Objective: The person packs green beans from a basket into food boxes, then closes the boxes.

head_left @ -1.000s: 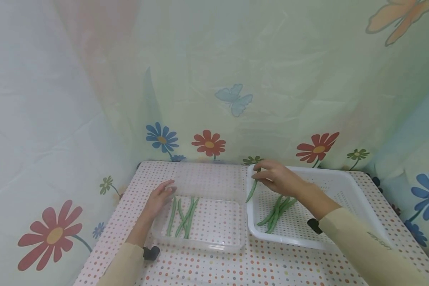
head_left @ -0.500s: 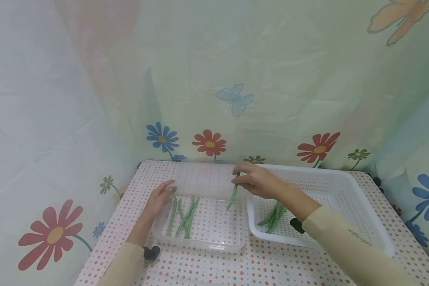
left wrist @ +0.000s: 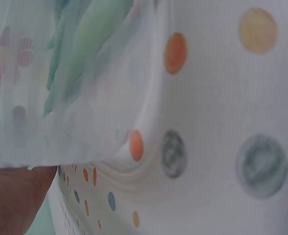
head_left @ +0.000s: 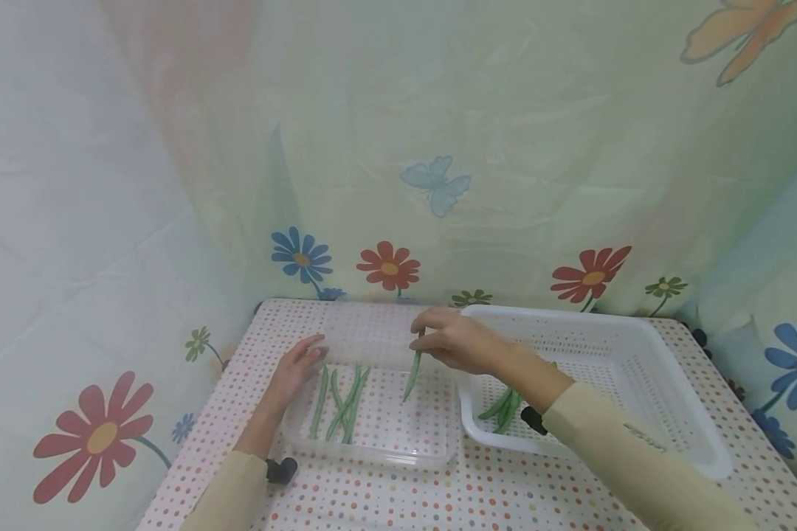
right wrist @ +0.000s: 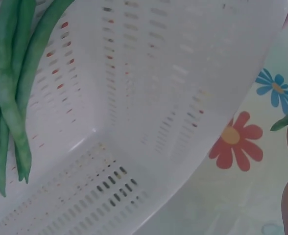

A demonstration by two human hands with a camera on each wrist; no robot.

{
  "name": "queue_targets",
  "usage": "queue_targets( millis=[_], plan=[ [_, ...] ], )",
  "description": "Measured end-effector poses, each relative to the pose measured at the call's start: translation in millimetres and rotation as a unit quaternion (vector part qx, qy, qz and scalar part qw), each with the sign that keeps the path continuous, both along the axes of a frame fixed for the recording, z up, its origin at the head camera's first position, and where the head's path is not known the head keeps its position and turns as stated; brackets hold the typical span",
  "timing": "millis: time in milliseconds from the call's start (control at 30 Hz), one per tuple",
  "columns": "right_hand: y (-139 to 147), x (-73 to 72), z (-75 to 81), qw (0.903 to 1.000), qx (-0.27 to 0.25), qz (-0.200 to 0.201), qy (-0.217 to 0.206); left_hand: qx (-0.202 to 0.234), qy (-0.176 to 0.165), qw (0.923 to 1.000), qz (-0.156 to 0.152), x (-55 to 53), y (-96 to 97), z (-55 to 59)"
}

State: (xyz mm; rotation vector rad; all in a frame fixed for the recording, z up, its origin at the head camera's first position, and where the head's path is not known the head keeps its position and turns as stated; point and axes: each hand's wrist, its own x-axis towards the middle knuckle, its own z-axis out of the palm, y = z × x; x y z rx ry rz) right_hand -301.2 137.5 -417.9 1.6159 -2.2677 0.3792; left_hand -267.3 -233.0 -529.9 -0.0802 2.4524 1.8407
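Note:
My right hand [head_left: 461, 341] pinches one green bean [head_left: 412, 377], which hangs tilted over the right half of a clear plastic container [head_left: 398, 459]. Several green beans [head_left: 318, 404] lie in the container's left half, some crossing. Extended fingers of my left hand [head_left: 294, 372] rest at the container's back left corner; in the left wrist view only part of that hand [left wrist: 16, 198] shows beside the see-through wall. To the right stands a white perforated basket [head_left: 694, 413] with a small pile of green beans [right wrist: 9, 93], partly hidden by my right arm in the head view.
The container's clear lid [head_left: 372, 324] lies folded back behind it. A dotted cloth [head_left: 372, 501] covers the table. Right behind the table hangs a curtain [head_left: 505, 184] printed with flowers and butterflies, and a pale sheet [head_left: 73, 258] hangs at the left.
My right hand has carried the green bean left, from over the basket's left rim to over the clear container, and slightly lower. My left hand has stayed in place.

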Motion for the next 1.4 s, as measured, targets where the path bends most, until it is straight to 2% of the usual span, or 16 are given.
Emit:
queue_targets(
  millis=[300, 567, 867, 933, 1167, 1400],
  plan=[
    [-22.7, 4.4, 3.6, 0.9995, 0.020, 0.023, 0.001, 0.006, 0.002, 1.0000, -0.002, 0.7, -0.8, -0.5],
    [-42.8, 11.7, 2.6, 0.9982, 0.040, 0.042, 0.008, -0.017, -0.002, 0.9998, 0.009, -1.0, 2.1, -0.3],
    [-63.6, 19.5, 3.0, 0.9960, 0.079, 0.040, 0.012, -0.005, -0.023, 0.9997, 0.005, 11.1, 12.2, 27.2],
    [-69.0, 21.0, 2.7, 0.9953, 0.085, 0.044, 0.014, -0.003, -0.024, 0.9997, 0.007, 9.9, 11.5, 25.0],
    [-86.5, 25.1, -1.0, 0.9925, 0.109, 0.056, 0.002, -0.004, -0.010, 0.9999, 0.011, -2.3, 2.8, 0.9],
    [-96.0, 28.1, 1.9, 0.9898, 0.133, 0.051, 0.002, -0.008, -0.003, 0.9999, 0.008, -2.4, 0.2, -2.1]
  ],
)
